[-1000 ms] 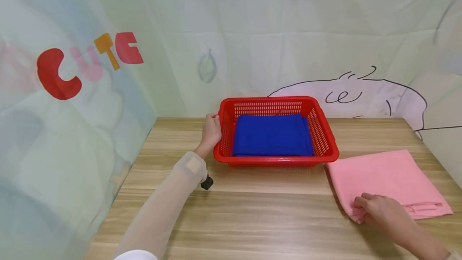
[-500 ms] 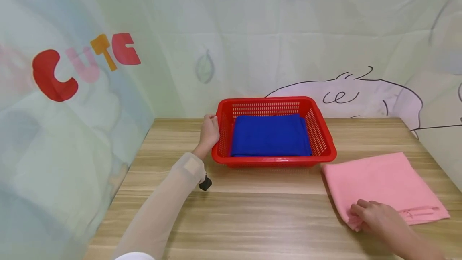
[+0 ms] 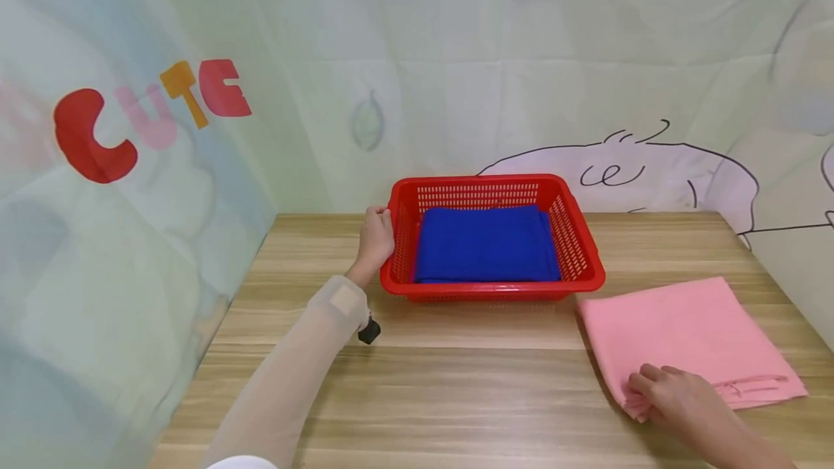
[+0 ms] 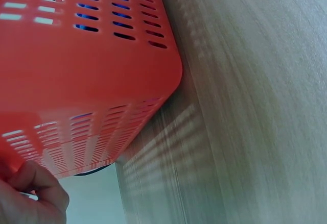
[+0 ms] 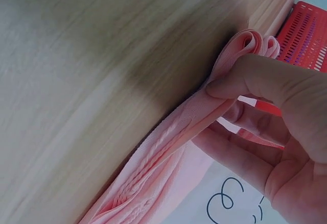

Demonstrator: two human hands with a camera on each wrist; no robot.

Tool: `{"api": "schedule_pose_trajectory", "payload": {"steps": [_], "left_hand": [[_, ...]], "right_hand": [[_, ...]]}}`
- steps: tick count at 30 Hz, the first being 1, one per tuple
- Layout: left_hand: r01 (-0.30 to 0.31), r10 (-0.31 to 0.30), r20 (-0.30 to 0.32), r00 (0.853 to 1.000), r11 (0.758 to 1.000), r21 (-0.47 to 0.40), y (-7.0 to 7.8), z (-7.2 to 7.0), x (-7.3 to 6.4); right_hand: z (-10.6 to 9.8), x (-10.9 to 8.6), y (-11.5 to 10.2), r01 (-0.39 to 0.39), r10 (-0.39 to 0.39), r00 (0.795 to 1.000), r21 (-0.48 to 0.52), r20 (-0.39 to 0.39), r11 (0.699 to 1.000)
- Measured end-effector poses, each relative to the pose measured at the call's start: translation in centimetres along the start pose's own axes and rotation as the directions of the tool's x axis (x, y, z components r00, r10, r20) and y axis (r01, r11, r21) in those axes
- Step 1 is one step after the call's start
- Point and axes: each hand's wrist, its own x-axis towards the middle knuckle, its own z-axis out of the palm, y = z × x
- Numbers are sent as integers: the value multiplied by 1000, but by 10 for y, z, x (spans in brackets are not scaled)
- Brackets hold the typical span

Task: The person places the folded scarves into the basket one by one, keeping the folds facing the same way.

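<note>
My left hand (image 3: 376, 239) grips the left rim of a red plastic basket (image 3: 495, 288) with slotted walls; in the left wrist view its curled fingers (image 4: 38, 183) are at the rim. Inside the basket lies a folded blue cloth (image 3: 485, 244). Off to the right, a folded pink cloth (image 3: 677, 324) lies on the table. My right hand (image 3: 677, 396) pinches this cloth's near left corner. The right wrist view shows the thumb (image 5: 240, 81) on one side of the folded layers and the fingers on the other, with the layers looped at the edge.
The wood-grain table (image 3: 456, 382) runs back to a printed fabric backdrop (image 3: 443, 107), which also covers the left side. A small black device (image 3: 369, 330) sits at my left wrist. The pink cloth's far left corner is close to the basket's near right corner.
My right hand and the pink cloth have shifted slightly down and left in view. The basket and left hand also sit a little further left in view, as does the backdrop.
</note>
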Motion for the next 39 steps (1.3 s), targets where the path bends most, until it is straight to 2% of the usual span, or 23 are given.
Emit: {"api": "schedule_pose_trajectory", "payload": {"steps": [4,11,23,31,39], "left_hand": [[1,-1,-2,1000,1000,-5,-1,0,0],[-7,7,2,1000,1000,6,-2,-1,-1],[1,-1,7,1000,1000,-11,-3,0,1],[2,-2,10,1000,1000,-12,-3,-1,1],[-4,4,-2,1000,1000,10,-2,0,2]], "right_hand": [[1,0,-2,24,-24,1000,-5,-11,1000],[1,1,-9,56,-56,998,-17,25,998],[3,3,-15,92,-92,996,-26,-9,995],[-1,5,-20,78,-76,994,-34,81,996],[-2,7,-25,62,-58,991,-30,117,998]]}}
